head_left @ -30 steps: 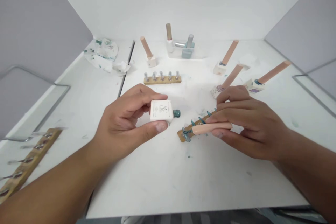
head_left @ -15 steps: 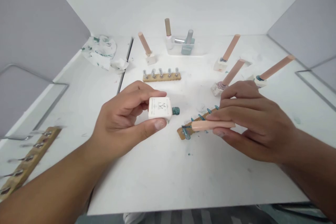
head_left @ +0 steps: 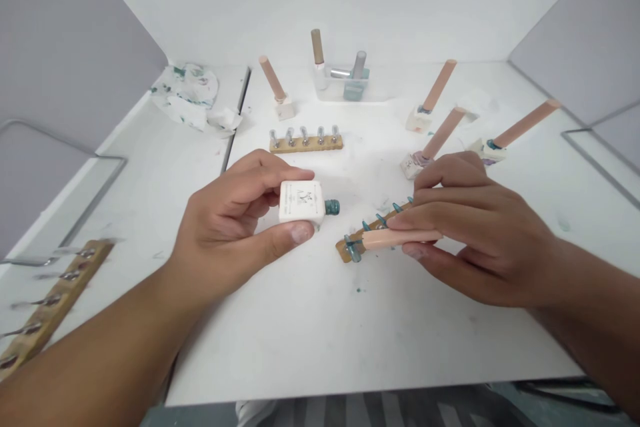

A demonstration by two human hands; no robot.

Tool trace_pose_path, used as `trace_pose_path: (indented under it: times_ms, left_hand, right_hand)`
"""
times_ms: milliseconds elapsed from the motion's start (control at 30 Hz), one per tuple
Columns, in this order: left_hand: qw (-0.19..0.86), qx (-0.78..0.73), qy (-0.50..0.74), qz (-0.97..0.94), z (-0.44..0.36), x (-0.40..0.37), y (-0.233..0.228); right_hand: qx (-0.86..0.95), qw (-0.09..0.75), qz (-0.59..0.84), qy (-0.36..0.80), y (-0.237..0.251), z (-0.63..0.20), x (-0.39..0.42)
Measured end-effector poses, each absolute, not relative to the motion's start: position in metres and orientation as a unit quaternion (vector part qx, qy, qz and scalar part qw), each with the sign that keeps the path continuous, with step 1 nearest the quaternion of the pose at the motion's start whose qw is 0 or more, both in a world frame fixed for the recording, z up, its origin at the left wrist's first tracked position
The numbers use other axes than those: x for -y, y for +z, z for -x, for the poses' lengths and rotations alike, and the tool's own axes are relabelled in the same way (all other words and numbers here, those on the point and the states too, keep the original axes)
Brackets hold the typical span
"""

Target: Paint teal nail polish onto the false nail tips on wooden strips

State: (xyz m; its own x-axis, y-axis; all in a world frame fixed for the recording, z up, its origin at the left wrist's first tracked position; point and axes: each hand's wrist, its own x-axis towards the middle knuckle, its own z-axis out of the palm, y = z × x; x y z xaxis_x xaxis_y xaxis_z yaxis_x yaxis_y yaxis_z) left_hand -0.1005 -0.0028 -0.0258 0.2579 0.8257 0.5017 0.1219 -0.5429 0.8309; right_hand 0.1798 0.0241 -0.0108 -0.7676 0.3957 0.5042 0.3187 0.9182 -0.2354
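Note:
My left hand (head_left: 245, 220) grips a white square nail polish bottle (head_left: 301, 201), tipped on its side. Its uncapped neck, coated in green polish, points right. Between the fingers of my right hand (head_left: 465, 233) is a nail polish brush (head_left: 395, 237) with a long peach cap handle. The brush tip is at the nearest green nail tip (head_left: 353, 250), at the left end of a wooden nail stand (head_left: 344, 252). Several green nail tips stand along that stand; my right fingers hide its far end.
Behind stands a wooden stand with clear nail tips (head_left: 306, 142). Peach-capped bottles (head_left: 284, 107) are at the back left and right, near a clear plastic tray (head_left: 350, 95). Stained tissue (head_left: 187, 97) lies far left, another nail stand (head_left: 60, 300) at the left edge.
The brush has shifted slightly at the nearest nail tip, and the bottle has turned a little in my left hand. The whole view has moved slightly.

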Motion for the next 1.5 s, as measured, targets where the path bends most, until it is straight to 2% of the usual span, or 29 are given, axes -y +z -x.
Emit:
trace_pose_path:
  times_ms: [467,667,1033,1267,1500]
  left_hand:
    - [0.346,-0.380,0.497,-0.699,0.100,0.006,-0.025]
    - [0.353,-0.382,0.492,-0.698,0.101,0.006,-0.025]
    - [0.377,-0.360,0.501,-0.691,0.096,0.005,-0.031]
    - [0.373,-0.368,0.537,-0.661,0.086,0.003,-0.033]
    - [0.362,-0.378,0.574,-0.629,0.086,0.006,-0.028]
  right_hand:
    - [0.935,0.283,0.200,0.070,-0.010,-0.180,-0.025]
    - [0.908,0.350,0.215,0.082,-0.009,-0.182,-0.030]
    - [0.835,0.441,0.211,0.254,-0.018,-0.187,-0.048]
    - [0.848,0.465,0.164,0.194,-0.015,-0.192,-0.051]
    - [0.884,0.430,0.157,0.097,0.008,-0.209,-0.049]
